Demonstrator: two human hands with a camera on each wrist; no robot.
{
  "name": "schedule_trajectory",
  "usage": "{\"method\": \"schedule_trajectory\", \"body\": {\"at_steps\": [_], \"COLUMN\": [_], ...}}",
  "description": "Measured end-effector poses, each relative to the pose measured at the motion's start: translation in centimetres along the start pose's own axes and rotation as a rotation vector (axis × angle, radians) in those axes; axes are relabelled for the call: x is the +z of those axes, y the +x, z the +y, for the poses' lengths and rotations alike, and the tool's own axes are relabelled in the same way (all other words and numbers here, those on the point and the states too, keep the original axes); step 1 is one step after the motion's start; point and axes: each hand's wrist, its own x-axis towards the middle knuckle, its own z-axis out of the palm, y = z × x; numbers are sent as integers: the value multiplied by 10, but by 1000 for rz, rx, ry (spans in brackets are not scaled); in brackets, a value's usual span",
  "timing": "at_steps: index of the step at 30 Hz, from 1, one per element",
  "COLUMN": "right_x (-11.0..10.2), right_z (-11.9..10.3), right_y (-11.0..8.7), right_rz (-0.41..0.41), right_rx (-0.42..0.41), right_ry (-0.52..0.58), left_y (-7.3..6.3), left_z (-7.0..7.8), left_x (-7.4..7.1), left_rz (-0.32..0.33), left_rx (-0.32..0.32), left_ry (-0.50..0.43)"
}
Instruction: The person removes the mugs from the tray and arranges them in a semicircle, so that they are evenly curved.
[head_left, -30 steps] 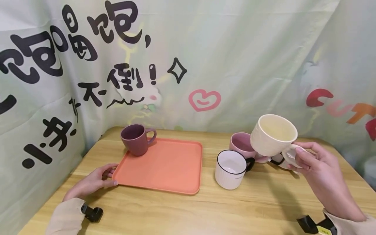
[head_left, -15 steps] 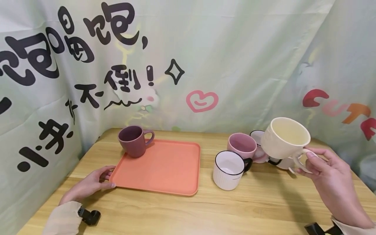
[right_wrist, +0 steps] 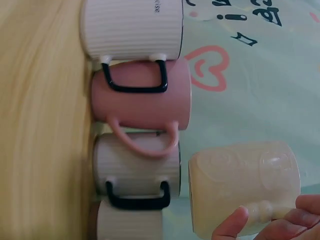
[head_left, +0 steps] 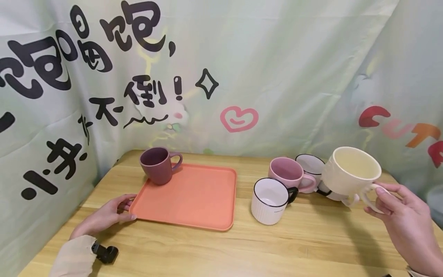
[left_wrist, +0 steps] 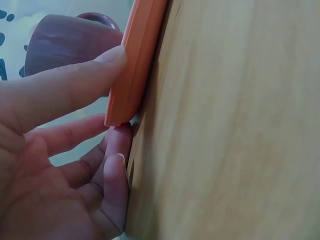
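My right hand (head_left: pixel 405 211) pinches the handle of a cream mug (head_left: pixel 349 171), raised above the table at the right. In the right wrist view, the embossed side of the mug (right_wrist: pixel 242 175) shows, well off the wooden top. My left hand (head_left: pixel 104 217) grips the near left corner of an orange tray (head_left: pixel 187 196). Seen from the left wrist, my thumb (left_wrist: pixel 75 87) presses the tray's edge (left_wrist: pixel 137 60) while the fingers curl against its corner from below. A purple mug (head_left: pixel 157 169) stands upright at the tray's far left corner.
Right of the tray stands a white ribbed mug (head_left: pixel 269 204) with a black rim and handle. Behind it are a pink mug (head_left: pixel 285 173) and another black-rimmed white mug (head_left: pixel 309 163). One more pale mug (right_wrist: pixel 132 222) is partly hidden. A printed curtain (head_left: pixel 277 77) hangs behind the table.
My right hand has carried the cream mug to the right and slightly lower, uncovering the white mug behind the pink one. My left hand stays at the tray's corner.
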Motion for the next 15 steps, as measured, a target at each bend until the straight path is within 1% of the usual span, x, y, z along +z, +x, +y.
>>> {"method": "schedule_trajectory", "body": {"at_steps": [2,6,9,12,13,15], "right_x": [-6,-19,-28,-38,-41,-47], "right_z": [-1,0,2,4,5,6], "right_y": [-2,-5,-6,-7,-7,-8], "right_rz": [5,5,-26,-51,-55,-50], "right_rx": [-7,-53,-92,-113,-117,-124], "right_ry": [-19,-30,57,157,177,182], "left_y": [0,0,0,0,0,0], "left_z": [0,2,1,1,0,0], "left_x": [0,-1,-1,-2,-2,-2], "left_rz": [2,1,4,-2,-1,-3], "left_rx": [-3,-1,3,7,0,-1], "left_ry": [-1,-5,0,-1,-2,-2]}}
